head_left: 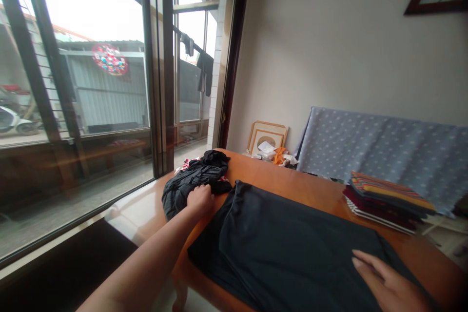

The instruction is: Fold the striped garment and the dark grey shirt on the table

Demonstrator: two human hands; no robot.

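A large black garment (292, 239) lies spread flat, partly folded over at its left side, on the wooden table (263, 170). Beyond its left corner is a crumpled heap of dark clothes (197, 175), with bits of red and white cloth showing at its edges. My left hand (201, 200) reaches to the near right side of this heap, its fingers curled into the dark cloth. At the lower right, my right hand (389, 278) rests over the black garment with fingers stretched out and nothing held.
A stack of folded clothes (387, 202), striped on top, stands at the table's right. Behind it hangs a blue-grey patterned cloth (373, 151). Framed pictures (268, 134) and an orange and white jumble (280, 156) sit beyond the table. Glass panes (106, 83) rise on the left.
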